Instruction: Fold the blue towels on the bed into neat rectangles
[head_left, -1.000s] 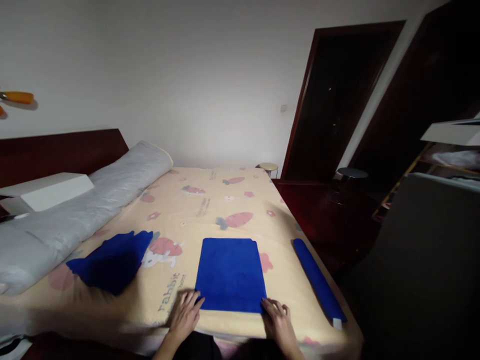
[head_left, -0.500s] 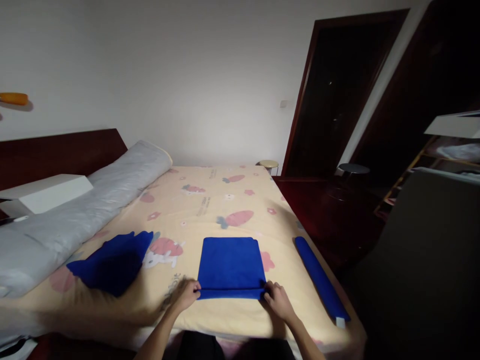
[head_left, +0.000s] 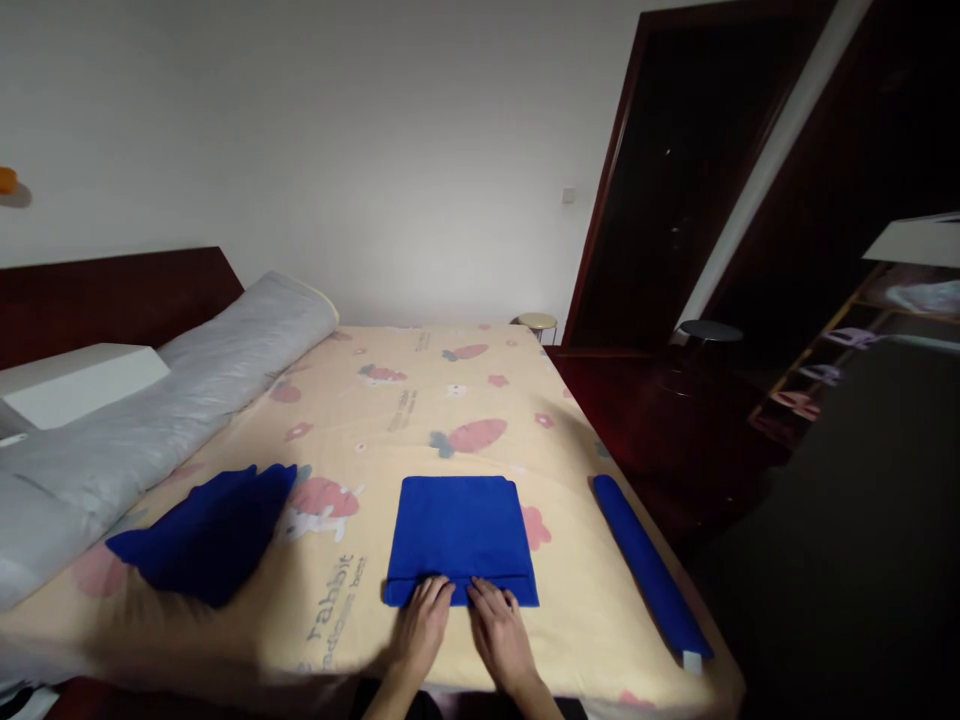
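Note:
A blue cloth (head_left: 459, 525), folded into a near square, lies flat on the bed, with a narrow strip turned up along its near edge. On the left part of that strip rests my left hand (head_left: 426, 620), palm down, its fingers laid on the fabric. My right hand (head_left: 499, 630) presses the strip just beside it, fingers also stretched over the cloth, a small gap between the two hands. To the left lies a crumpled blue cloth (head_left: 214, 535). A rolled blue cloth (head_left: 651, 570) with a white tag lies along the bed's right side.
The bed (head_left: 375, 620) has a cream sheet printed with rabbits and carrots. A long grey rolled bundle (head_left: 225, 350) and a white box (head_left: 86, 380) are by the headboard (head_left: 112, 300). Stools (head_left: 538, 322), a rack (head_left: 825, 350) and a dark door (head_left: 690, 180) stand beyond.
Both hands have left the cloth's near corners and moved inward to the middle of the turned-up strip. Their pinch has become flat fingers on the fabric. The view has shifted slightly.

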